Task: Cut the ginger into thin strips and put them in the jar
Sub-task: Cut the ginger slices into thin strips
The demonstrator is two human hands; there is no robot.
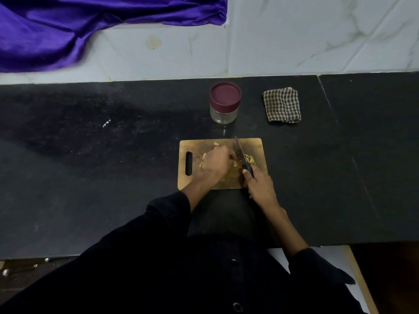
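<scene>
Your right hand [260, 186] is clamped round the black handle of the knife [240, 152], blade lying over the middle of the cutting board [254, 145], tip pointing to the far edge. Your left hand [215, 164] is curled down over the ginger [234, 163], fingers pressed together on it just left of the blade; most of the piece is hidden beneath them. Cut strips [250, 159] lie heaped just right of the blade; a few bits sit left of and beyond your left hand.

Recommendation: keep fingertips tucked behind the knuckles, advance the blade in narrow, even steps, and hold the ginger flat so that it cannot roll.

The jar [225, 103] stands on the counter [113, 155] beyond the board, lid on, with a checked cloth [281, 104] to its right
</scene>
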